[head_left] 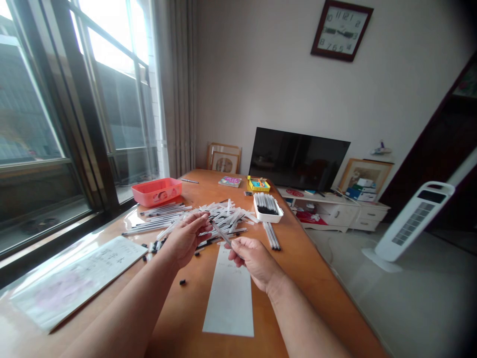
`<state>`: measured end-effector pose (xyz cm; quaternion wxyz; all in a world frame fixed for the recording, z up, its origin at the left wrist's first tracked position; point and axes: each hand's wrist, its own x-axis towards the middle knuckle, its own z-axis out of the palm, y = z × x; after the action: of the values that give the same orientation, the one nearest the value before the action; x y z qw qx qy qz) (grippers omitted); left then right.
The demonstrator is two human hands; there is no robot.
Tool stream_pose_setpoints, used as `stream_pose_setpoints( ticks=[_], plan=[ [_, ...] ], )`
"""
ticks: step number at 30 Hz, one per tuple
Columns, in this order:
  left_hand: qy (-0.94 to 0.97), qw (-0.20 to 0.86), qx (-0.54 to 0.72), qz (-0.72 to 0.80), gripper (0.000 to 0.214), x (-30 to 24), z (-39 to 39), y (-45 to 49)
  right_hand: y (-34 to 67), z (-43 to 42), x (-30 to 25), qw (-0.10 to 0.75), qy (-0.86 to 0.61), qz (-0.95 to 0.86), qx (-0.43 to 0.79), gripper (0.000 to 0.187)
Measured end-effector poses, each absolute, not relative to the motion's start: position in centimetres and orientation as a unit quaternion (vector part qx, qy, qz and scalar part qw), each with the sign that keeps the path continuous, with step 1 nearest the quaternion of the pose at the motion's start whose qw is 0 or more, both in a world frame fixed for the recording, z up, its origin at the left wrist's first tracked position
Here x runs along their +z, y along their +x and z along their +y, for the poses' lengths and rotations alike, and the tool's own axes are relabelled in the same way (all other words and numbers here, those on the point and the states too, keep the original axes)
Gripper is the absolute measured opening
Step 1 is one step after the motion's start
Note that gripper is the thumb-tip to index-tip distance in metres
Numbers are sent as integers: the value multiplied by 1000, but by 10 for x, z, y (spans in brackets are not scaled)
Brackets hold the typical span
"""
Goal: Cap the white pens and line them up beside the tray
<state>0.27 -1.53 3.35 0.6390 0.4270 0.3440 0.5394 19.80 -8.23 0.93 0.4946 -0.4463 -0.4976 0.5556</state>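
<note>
A slim clear-barrelled pen (221,232) slants between my hands above the table. My right hand (255,259) is closed round its near end. The fingers of my left hand (189,236) pinch at its dark far end; whether a separate cap is there I cannot make out. Just beyond lies a loose heap of clear pen parts (231,215). Below my right hand is a strip of white paper (228,303) with faint writing. Several black caps (153,245) are scattered by my left wrist, and one black cap (182,282) lies nearer me.
A white box (269,217) of upright pens stands at the right, with a row of pens (272,236) in front. Farther back are a red plastic basket (156,193), a yellow box (259,185) and a small booklet (230,181). A notebook (80,281) lies left.
</note>
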Motion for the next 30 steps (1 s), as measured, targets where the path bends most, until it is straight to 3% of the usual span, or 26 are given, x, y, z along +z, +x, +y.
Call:
stream_pose_setpoints(
  ticks=[8, 23, 30],
  plan=[
    [477, 634, 506, 339, 22, 32, -14, 4, 197, -83, 10, 489, -450, -504, 552, 36],
    [444, 655, 503, 347, 28, 31, -13, 3, 195, -81, 8, 490, -443, -488, 570, 37],
    [467, 616, 497, 393, 29, 29, -12, 2, 194, -81, 6, 487, -443, -493, 569, 35]
  ],
)
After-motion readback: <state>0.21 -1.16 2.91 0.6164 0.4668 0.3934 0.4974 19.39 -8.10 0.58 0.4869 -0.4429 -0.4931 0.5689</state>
